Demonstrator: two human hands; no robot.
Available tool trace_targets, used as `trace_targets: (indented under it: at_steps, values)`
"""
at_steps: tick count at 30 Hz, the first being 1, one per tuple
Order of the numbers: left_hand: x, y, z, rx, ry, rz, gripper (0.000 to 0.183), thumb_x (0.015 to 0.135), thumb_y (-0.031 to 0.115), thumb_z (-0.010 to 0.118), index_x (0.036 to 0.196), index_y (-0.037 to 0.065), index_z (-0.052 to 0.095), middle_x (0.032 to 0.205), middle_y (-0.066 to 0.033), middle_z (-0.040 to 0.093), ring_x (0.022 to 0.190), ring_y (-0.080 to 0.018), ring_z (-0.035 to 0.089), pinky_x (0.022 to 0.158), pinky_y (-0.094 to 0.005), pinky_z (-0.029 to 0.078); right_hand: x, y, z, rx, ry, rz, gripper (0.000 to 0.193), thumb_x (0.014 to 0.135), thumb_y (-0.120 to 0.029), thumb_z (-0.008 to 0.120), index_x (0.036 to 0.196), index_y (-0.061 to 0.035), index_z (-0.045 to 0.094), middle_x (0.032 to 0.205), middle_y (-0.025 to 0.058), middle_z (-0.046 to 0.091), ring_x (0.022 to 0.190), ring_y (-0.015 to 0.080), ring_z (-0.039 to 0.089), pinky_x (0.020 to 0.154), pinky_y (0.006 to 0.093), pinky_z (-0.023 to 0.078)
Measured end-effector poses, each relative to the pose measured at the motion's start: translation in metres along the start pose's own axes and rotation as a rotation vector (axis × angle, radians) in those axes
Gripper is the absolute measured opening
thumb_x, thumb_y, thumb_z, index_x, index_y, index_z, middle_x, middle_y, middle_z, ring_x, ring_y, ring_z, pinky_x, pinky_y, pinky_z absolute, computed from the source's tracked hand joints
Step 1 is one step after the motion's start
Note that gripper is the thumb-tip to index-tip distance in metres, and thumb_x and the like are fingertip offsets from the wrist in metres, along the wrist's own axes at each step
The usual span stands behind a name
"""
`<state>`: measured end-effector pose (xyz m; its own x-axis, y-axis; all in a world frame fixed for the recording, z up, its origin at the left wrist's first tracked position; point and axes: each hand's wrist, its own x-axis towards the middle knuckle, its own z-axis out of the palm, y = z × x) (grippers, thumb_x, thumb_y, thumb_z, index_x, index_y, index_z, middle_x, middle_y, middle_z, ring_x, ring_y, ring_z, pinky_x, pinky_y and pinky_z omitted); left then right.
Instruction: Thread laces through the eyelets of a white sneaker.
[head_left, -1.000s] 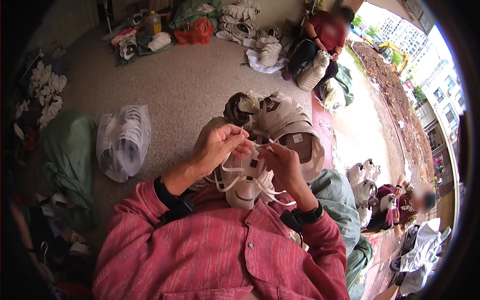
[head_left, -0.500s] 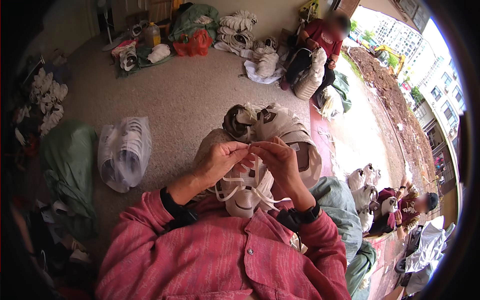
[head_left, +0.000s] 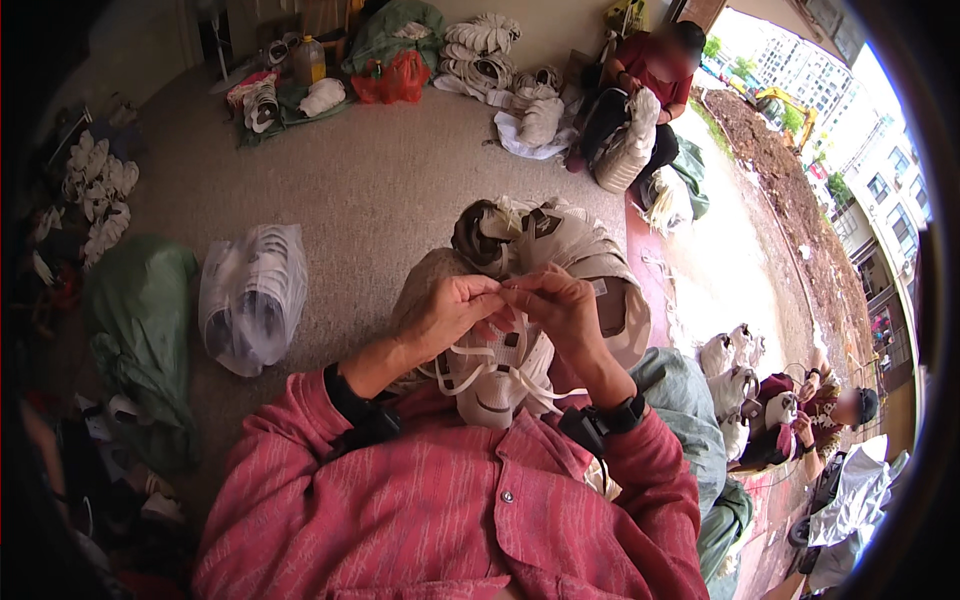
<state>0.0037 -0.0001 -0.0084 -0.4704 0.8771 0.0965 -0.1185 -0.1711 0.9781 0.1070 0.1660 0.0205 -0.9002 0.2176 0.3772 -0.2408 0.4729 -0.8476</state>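
Observation:
In front of my chest sits a white mesh shoe upper [head_left: 487, 400], toe toward me, its pale shoelace [head_left: 532, 386] hanging in loose loops. Above it my left hand [head_left: 447, 315] and my right hand [head_left: 562, 312] meet, fingertips pinched together. Both are closed on a thin part of the lace, mostly hidden by the fingers. Just beyond my hands lies a curved stack of beige shoe uppers [head_left: 580, 240], nested into one another. Dark bands circle both my wrists.
At left stand a clear plastic bag [head_left: 252, 300] of nested uppers and a green sack [head_left: 142, 330]. One co-worker [head_left: 650, 85] sits at the far right with a stack of uppers; another person [head_left: 790, 420] works at the right. Grey-green cloth [head_left: 680, 405] lies beside my right arm.
My hands stay pinched together at nearly the same spot. The lace loops below them have shifted slightly. The whole view has moved a little.

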Motion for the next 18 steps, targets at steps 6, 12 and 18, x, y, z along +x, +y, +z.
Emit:
trace_targets:
  at_steps: [6,12,18]
  values:
    - [-0.024,0.046,0.014,0.787,0.151,0.587,0.024,0.093,0.011,0.065,0.113,-0.002,0.065,0.096,-0.0103,0.072,0.083,-0.0188,0.070,0.074,-0.0268,0.054,0.001,-0.022,-0.011,0.396,0.047,0.363,0.017,0.096,-0.015,0.065,0.098,0.0009,0.060,0.088,0.0071,0.068,0.059,0.0082,0.059,0.052,0.0210,0.046]
    - [-0.033,-0.006,0.029,0.897,-0.924,0.273,0.040,0.098,0.032,0.055,0.116,-0.003,0.060,0.120,-0.0199,0.061,0.114,-0.0350,0.057,0.098,-0.0426,0.046,0.009,-0.029,-0.019,0.633,-0.017,0.565,0.020,0.099,-0.019,0.059,0.100,0.0005,0.053,0.087,0.0105,0.067,0.055,0.0146,0.061,0.048,0.0255,0.050]
    - [-0.039,-0.018,0.039,1.045,-0.909,0.273,0.034,0.097,0.033,0.054,0.100,0.000,0.063,0.104,-0.0175,0.062,0.102,-0.0341,0.060,0.091,-0.0416,0.049,0.072,-0.033,-0.160,-0.079,-0.085,0.098,0.027,0.092,-0.018,0.061,0.106,0.0051,0.063,0.089,0.0140,0.067,0.062,0.0204,0.064,0.057,0.0314,0.053]
